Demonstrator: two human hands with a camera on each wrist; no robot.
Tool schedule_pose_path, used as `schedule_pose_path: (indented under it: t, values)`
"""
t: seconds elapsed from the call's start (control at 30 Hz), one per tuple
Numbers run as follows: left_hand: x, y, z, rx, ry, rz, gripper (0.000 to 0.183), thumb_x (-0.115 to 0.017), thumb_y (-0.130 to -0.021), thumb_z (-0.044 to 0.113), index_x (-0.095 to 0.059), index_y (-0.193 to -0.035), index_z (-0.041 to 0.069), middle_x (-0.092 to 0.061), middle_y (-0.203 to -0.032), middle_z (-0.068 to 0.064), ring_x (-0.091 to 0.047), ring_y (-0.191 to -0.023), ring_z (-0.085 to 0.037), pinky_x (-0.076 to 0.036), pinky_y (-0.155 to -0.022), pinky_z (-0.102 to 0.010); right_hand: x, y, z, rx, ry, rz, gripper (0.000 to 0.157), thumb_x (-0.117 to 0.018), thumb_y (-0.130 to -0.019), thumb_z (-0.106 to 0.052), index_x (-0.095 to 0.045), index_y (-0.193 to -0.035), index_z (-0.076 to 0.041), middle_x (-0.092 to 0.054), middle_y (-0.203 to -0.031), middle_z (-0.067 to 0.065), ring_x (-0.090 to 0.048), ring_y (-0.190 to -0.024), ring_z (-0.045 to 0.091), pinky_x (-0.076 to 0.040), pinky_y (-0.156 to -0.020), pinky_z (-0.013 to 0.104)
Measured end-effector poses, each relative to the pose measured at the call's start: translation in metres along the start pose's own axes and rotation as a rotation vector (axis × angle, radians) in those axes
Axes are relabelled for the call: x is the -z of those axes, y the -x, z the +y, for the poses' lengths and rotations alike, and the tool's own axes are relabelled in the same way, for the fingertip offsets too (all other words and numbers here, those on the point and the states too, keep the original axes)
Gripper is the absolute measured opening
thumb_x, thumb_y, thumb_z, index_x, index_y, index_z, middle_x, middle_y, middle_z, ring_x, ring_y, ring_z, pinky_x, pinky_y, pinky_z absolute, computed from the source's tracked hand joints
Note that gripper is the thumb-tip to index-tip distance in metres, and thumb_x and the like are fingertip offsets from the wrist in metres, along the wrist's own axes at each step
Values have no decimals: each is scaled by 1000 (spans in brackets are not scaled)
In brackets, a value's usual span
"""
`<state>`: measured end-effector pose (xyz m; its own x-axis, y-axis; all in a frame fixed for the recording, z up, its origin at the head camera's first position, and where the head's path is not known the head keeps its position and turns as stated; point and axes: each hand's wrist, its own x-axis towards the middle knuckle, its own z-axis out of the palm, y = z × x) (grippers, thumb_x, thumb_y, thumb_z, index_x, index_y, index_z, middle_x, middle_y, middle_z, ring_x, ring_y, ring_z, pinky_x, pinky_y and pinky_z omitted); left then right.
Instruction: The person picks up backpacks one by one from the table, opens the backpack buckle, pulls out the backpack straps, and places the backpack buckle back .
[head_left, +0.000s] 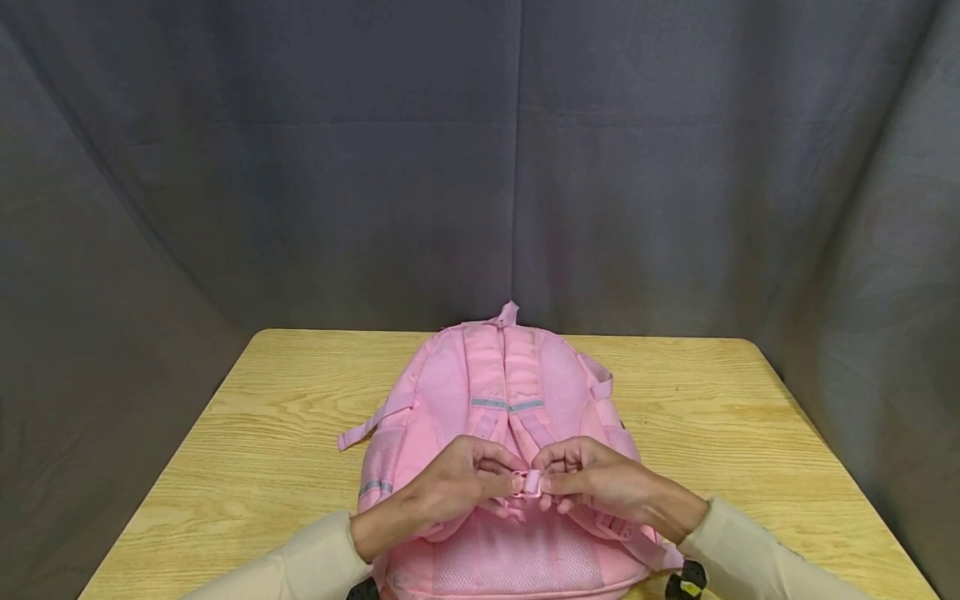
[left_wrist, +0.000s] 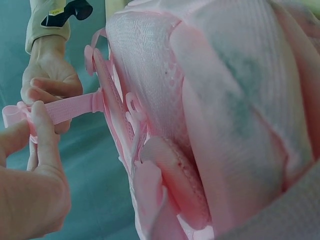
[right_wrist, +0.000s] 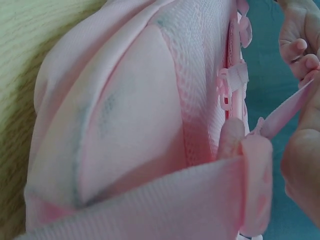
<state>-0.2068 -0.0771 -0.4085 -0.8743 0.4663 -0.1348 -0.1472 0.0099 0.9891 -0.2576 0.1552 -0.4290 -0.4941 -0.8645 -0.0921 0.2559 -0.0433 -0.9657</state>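
Observation:
A pink backpack (head_left: 517,358) lies with its shoulder straps facing up. Over its lower half, my left hand (head_left: 465,479) and right hand (head_left: 600,479) meet at a small pink plastic buckle (head_left: 532,483). The left hand (left_wrist: 37,200) pinches the buckle (left_wrist: 22,116) between thumb and fingers in the left wrist view. A webbing strap (left_wrist: 72,107) runs from there to a padded shoulder strap, held away from the bag. Thumb and fingers of the right hand (right_wrist: 305,160) pinch at the buckle's other side, where the strap (right_wrist: 287,111) enters the grip; the fingertips hide part of it.
The backpack rests on a wood-grain table (head_left: 262,433). Loose side straps (head_left: 367,429) stick out to its left and right. A larger pink strap adjuster (right_wrist: 257,185) hangs near the right wrist. Grey curtains (head_left: 360,167) stand behind and beside the table.

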Motion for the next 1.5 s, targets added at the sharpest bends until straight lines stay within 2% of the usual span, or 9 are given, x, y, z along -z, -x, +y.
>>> schedule_pose_path:
  t: [0.43, 0.6, 0.73, 0.97, 1.13, 1.5]
  values:
    - [1, 1, -1, -12, -3, 0, 22, -66, -89, -1, -64, -107, -14, -72, -88, -11, -69, -76, -14, -63, -72, -34, -1, -1, 1, -1, -11, 13, 13, -56, -97, 0, -65, -101, -9, -73, -86, -2, -68, -79, 3, -56, -64, 13]
    - [0, 1, -2, -3, -4, 0, 21, -66, -90, 0, -64, -106, -13, -71, -87, -9, -68, -77, -13, -63, -74, -38, 2, 1, 0, -22, 26, 44, 10, -60, -96, -3, -66, -101, -9, -75, -85, -1, -68, -78, 4, -55, -62, 13]
    - [-1, 1, -3, 8, -7, 11, 21, -66, -89, -1, -65, -107, -12, -70, -87, -7, -68, -78, -14, -63, -73, -36, 2, 1, 1, -27, 47, 43, 9, -61, -96, -5, -67, -99, -9, -75, -85, -1, -68, -77, 4, -55, -61, 13]
    - [-2, 2, -2, 20, 31, 13, 22, -65, -92, 1, -64, -110, -12, -72, -91, -12, -70, -80, -17, -62, -77, -43, 2, 2, 1, -28, 33, 32, 11, -59, -96, -4, -67, -99, -11, -75, -85, -2, -66, -74, 2, -53, -61, 13]
    - [-2, 2, 0, 20, 3, 25, 21, -66, -91, 2, -66, -108, -11, -72, -90, -11, -70, -78, -15, -63, -74, -37, 2, 2, 1, -17, 22, 15, 14, -57, -96, -3, -68, -100, -11, -75, -85, -3, -66, -74, 2, -53, -60, 13]
    - [-2, 2, 6, 38, -30, 40, 19, -66, -88, 0, -66, -104, -10, -70, -84, -6, -67, -74, -12, -63, -72, -32, -1, 1, 1, 10, -3, -2, 15, -56, -97, -3, -68, -101, -11, -74, -84, -3, -64, -71, 0, -51, -59, 11]
